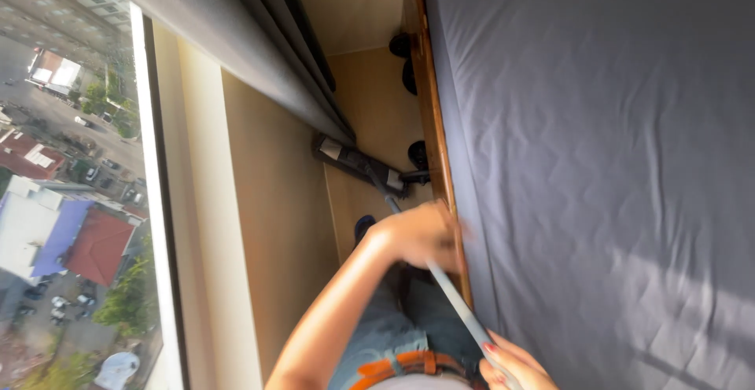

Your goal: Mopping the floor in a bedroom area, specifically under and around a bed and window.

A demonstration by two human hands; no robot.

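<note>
While bent over the floor, both hands (421, 237) (511, 366) clamped on the mop pole (456, 299), left arm outstretched.

I see no packages, signs or screens here. The only labels are two small pale patches (331, 149) on the dark mop head (360, 163) lying on the floor (377, 107) between the curtain and the bed frame: one at its far end, one near the pole joint.

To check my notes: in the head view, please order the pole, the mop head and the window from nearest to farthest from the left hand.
From the left hand:
1. Pole, in its grip.
2. Mop head, on the floor beyond.
3. Window, far side.
</note>
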